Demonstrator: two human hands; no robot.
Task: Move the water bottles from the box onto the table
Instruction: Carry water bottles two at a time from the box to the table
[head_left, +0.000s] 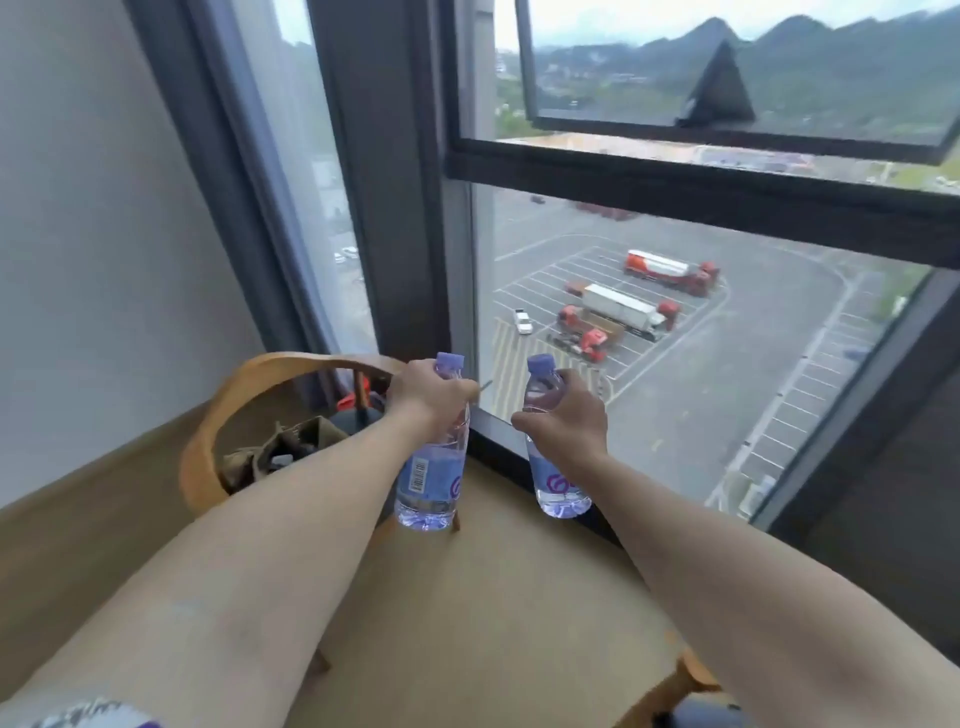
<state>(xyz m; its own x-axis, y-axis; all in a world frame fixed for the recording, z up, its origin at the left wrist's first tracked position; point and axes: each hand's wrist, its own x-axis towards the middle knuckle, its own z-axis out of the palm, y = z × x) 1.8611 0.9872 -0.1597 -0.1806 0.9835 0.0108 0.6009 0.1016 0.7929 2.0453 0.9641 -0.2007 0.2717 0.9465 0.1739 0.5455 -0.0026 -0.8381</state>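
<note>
Two bare forearms reach forward over a tan table. The left hand has its fingers curled round the neck of the left bottle, just under its purple cap. The right hand grips the shoulder of the right bottle the same way, thumb on the near side. Both bottles hang upright below the fingers, bases low over the tabletop; whether they touch it cannot be told. A clear gap lies between the two bottles, with bare tabletop below and toward the viewer.

Left of the left fingers curves the wooden back of a chair, with dark crumpled things on its seat, close beside the left bottle. Just beyond the fingers the table's far edge meets the window sill, so little room remains forward. Past the glass, a dark window frame crosses, and far below lie a parking lot with trucks and hills.
</note>
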